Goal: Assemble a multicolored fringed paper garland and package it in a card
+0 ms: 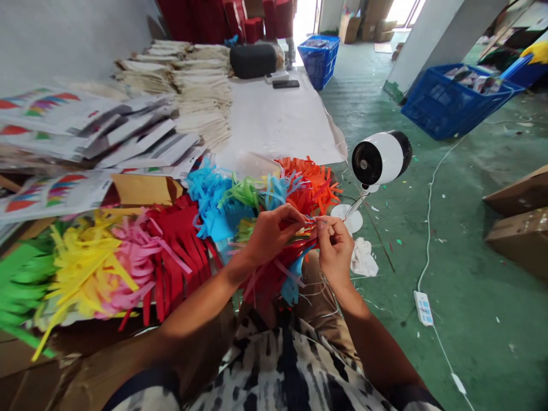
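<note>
My left hand and my right hand meet above my lap, fingers closed in pinches almost touching. Between them they grip the gathered top of a paper tassel bunch with red, blue, pink and yellow-green strips hanging over my knees. The exact bit under the fingertips is too small to make out. Thin white string trails over my right leg. Just beyond my hands lie light blue fringed paper, green strips and orange fringed paper.
Left of me are red, pink, yellow and green fringed paper. Printed packages and cream bundles are stacked beyond. A white fan, blue crates and a power strip stand at right.
</note>
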### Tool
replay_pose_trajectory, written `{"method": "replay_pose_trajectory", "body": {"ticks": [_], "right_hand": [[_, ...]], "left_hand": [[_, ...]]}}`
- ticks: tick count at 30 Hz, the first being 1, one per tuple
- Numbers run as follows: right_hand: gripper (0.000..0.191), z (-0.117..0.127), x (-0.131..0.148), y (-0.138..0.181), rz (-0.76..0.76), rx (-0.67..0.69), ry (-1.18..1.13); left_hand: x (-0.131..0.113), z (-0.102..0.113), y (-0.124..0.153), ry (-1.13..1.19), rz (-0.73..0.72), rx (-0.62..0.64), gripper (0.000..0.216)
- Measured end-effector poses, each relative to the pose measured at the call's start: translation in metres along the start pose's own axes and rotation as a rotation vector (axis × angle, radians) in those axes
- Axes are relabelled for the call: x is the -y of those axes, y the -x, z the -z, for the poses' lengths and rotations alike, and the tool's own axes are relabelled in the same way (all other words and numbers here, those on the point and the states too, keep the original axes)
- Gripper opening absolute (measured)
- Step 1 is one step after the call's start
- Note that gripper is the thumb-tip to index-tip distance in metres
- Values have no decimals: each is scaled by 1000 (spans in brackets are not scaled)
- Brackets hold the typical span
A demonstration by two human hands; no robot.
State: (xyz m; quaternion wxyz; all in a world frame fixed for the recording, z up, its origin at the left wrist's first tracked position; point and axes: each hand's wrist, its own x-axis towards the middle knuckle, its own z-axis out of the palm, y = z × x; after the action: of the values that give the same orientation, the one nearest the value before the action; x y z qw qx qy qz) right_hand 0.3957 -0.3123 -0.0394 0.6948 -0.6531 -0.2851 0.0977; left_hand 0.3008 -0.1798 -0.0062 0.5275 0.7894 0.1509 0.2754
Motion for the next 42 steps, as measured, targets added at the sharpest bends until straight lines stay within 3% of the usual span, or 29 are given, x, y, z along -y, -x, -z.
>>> {"method": "replay_pose_trajectory", "body": {"ticks": [4, 7, 10, 12, 15, 17, 20, 28, 32, 36, 39, 42], "right_hand": [[26, 0, -2, -2, -39, -2, -57], [29, 1, -4, -3, -72, -26, -99], [31, 3, -4, -4, -98, -45, -109], [31, 3, -2, -4, -113, -51, -115], [30, 1, 1, -3, -112, -61, -138], [29, 1, 2, -3, -106, -61, -152], [30, 2, 3, -1, -129, -42, -157], [32, 3, 8, -4, -158, -41, -185], [30, 4, 5, -6, -166, -32, -203], [36, 6, -1, -5, -214, 70, -230], [35, 5, -2, -3, -203, 141, -236], [31, 3, -2, -2, -177, 155, -215]], "left_hand": [[2, 13, -8, -114, -62, -47, 7], [3, 32, -20, -273, -92, -242, 5], [-5, 42, -26, -637, -225, -422, 24], [-15, 36, -21, -805, -369, -361, 32], [-24, 11, -5, -844, -527, -115, 15], [-23, -6, 4, -884, -570, -17, 10], [-17, -17, 9, -911, -552, -12, 7], [-13, -14, 8, -961, -522, -37, 5], [-10, -12, 8, -813, -435, -55, 4], [-9, -9, 3, -338, -157, -81, 5], [-8, -5, -2, 3, 48, -9, 15], [-6, 1, -6, 143, 152, 58, 26]]}}
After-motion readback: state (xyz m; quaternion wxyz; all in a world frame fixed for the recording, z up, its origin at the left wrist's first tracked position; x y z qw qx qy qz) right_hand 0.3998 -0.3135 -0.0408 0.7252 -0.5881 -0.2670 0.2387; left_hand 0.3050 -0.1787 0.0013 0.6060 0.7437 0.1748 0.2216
